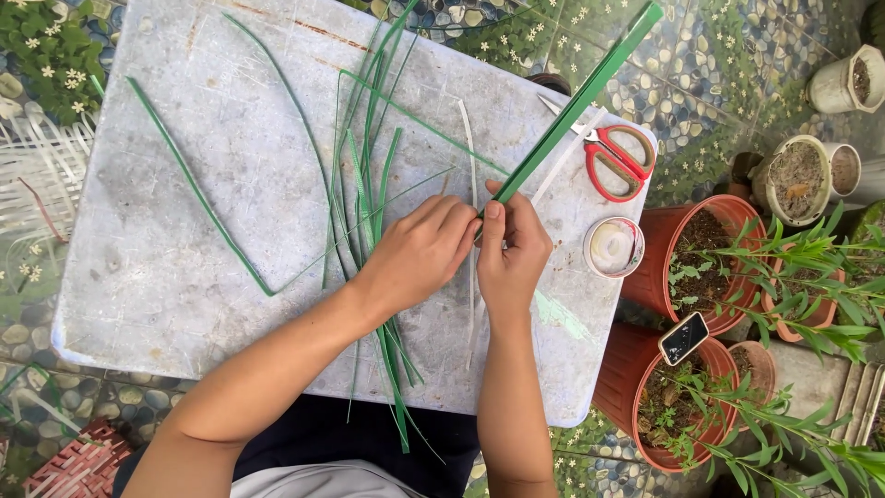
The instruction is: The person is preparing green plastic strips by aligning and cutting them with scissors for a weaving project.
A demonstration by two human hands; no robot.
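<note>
we see a grey board, scratched and stained, lying across a pebble-patterned floor and taking up most of the view. to its right stand terracotta pots of soil with leafy green plants, and a small dark phone rests on the rim of one pot; further right are pale pots. on the board a bundle of thin green strips fans out from near the middle, some running off the near edge, and one long curved green strip lies apart on the left side. a white strip lies among them, near the hands. our left hand and right hand meet at the board's middle, touching each other. both are closed in a pinch on the lower end of a long flat green strip, which slants up and away to the upper right, past the board's far edge. the right thumb lies flat along it. just beyond the right hand, red-handled scissors rest near the board's right edge, and below them sits a small roll of tape.
</note>
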